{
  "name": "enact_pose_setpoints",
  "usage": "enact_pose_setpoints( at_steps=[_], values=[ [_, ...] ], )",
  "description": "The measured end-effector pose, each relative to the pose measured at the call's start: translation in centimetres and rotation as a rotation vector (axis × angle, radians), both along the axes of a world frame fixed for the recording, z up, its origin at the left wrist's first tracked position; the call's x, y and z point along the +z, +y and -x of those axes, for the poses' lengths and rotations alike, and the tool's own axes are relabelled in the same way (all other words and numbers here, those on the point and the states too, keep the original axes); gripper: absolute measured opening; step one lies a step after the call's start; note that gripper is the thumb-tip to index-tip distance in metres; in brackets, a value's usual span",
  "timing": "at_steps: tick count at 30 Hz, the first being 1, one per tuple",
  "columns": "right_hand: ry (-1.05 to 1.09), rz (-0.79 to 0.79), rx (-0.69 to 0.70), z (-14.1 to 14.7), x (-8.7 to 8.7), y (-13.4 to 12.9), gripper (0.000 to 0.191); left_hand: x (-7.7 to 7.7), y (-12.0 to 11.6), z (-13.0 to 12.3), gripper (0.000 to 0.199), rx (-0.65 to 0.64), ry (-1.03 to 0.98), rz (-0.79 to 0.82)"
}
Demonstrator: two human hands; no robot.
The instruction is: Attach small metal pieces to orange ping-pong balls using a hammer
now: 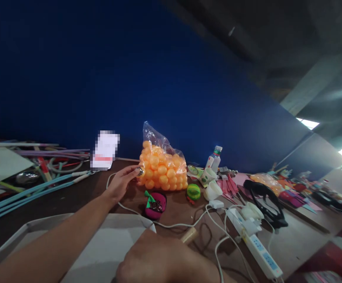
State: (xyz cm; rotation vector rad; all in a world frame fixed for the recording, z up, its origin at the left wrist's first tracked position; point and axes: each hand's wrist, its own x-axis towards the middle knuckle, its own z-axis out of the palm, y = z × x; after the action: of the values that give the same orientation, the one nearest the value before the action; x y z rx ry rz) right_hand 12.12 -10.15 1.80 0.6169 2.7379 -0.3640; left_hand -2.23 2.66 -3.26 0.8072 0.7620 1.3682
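A clear plastic bag of orange balls (163, 169) stands on the brown table by the blue wall. My left hand (122, 181) reaches to the bag's left side, thumb and fingers closed at its edge on something small I cannot make out. My right hand (159, 259) is low in the middle, in front of the white tray (108, 232), its back toward me; its fingers are hidden. Between the hands and the bag lies a dark pink pouch (155, 205) with a green tie. A green striped ball (193, 191) sits right of it.
A phone (104, 151) leans at the back left, near blue and purple rods (41, 192). On the right are a bottle (214, 159), white cups (213, 190), a power strip (259, 247) with loose cables, and a black strap-like object (266, 200). A wooden piece (189, 236) lies near my right hand.
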Motion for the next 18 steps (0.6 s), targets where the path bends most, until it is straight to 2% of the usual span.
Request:
enact_pose_setpoints(
  at_steps=[3,6,9,13,18],
  values=[
    [-0.01,0.006,0.063,0.4,-0.4,-0.1,0.019,0.2,0.3,0.2,0.031,0.048,-0.073,0.028],
    [-0.022,-0.011,0.097,0.6,-0.4,0.2,0.014,0.1,0.6,0.4,0.027,0.101,-0.111,0.042],
    [0.039,-0.131,0.085,0.5,0.2,0.7,0.019,0.0,0.7,0.4,0.028,0.101,-0.124,0.019],
    [0.245,-0.268,-0.104,0.0,2.1,1.3,0.024,0.1,0.6,0.4,0.031,0.078,-0.142,0.009],
    [0.567,-0.264,-0.444,-1.2,4.0,3.0,0.021,0.3,0.5,0.4,0.033,0.024,-0.111,-0.004]
  ],
)
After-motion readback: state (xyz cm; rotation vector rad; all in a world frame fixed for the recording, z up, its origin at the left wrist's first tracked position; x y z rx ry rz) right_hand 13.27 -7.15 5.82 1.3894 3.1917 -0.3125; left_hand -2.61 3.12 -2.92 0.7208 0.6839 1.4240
